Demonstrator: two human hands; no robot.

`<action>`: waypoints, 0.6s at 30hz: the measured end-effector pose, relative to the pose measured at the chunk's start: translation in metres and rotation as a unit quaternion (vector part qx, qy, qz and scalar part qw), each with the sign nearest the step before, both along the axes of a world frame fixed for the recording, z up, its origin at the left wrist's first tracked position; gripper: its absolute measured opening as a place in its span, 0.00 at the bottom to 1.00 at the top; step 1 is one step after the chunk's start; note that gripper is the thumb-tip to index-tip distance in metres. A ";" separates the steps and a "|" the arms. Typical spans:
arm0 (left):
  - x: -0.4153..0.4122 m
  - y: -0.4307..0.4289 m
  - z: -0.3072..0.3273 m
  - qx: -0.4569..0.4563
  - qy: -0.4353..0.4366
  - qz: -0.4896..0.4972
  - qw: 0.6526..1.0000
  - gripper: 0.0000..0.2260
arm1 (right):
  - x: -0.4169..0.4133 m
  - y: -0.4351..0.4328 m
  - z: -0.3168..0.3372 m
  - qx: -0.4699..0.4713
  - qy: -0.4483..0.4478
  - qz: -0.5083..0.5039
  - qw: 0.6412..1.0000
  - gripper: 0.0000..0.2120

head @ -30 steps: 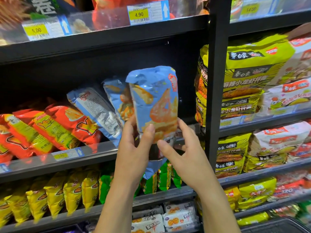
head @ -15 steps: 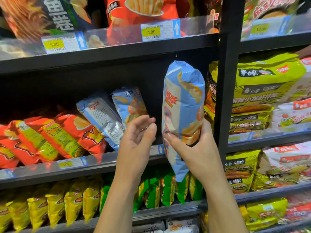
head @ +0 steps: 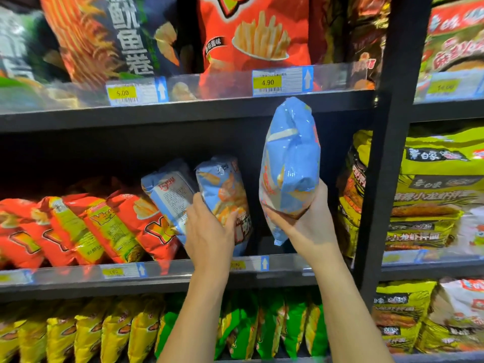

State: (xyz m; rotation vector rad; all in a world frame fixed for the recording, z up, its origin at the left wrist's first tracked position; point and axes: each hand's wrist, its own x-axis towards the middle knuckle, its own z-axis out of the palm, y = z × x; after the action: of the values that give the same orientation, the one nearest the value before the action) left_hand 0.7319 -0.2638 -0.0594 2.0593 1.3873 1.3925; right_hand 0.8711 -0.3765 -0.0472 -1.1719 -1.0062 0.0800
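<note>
— A shop aisle, black shelving, snack bags on every level. Which level are you at?
— The middle shelf point(head: 183, 273), below the 4.90 price tag point(head: 267, 82).
— What does your right grip have?
— My right hand point(head: 309, 224) is grasping a blue bag point(head: 290, 163) by its lower half. It is upright, in the air in front of the shelf, near the black post point(head: 387, 153).
— And the left grip?
— My left hand point(head: 209, 231) is closed round the lower part of a second blue bag point(head: 222, 184), which stands on the middle shelf with its top leaning left.
— What is beside it?
— A third blue bag point(head: 167, 189), back panel facing me, just to its left. Then orange bags point(head: 125, 221), leaning the same way. The two bags I hold are apart, with dark shelf between them.
</note>
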 end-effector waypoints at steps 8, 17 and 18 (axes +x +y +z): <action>-0.001 0.013 -0.005 -0.015 -0.039 0.001 0.999 0.35 | 0.027 0.037 -0.014 -0.013 -0.062 0.023 0.998 0.43; -0.002 0.010 -0.010 -0.009 -0.062 0.000 0.998 0.34 | 0.032 0.038 -0.033 -0.108 -0.061 -0.041 0.991 0.47; -0.002 0.009 -0.010 -0.010 -0.062 0.000 0.998 0.36 | 0.032 0.036 -0.034 -0.124 -0.065 -0.055 0.989 0.46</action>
State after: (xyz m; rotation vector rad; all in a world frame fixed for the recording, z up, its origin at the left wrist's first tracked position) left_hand 0.7301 -0.2548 -0.0696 1.9260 1.3446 1.4737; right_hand 0.9027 -0.3408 -0.0815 -1.4736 -1.0650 0.0423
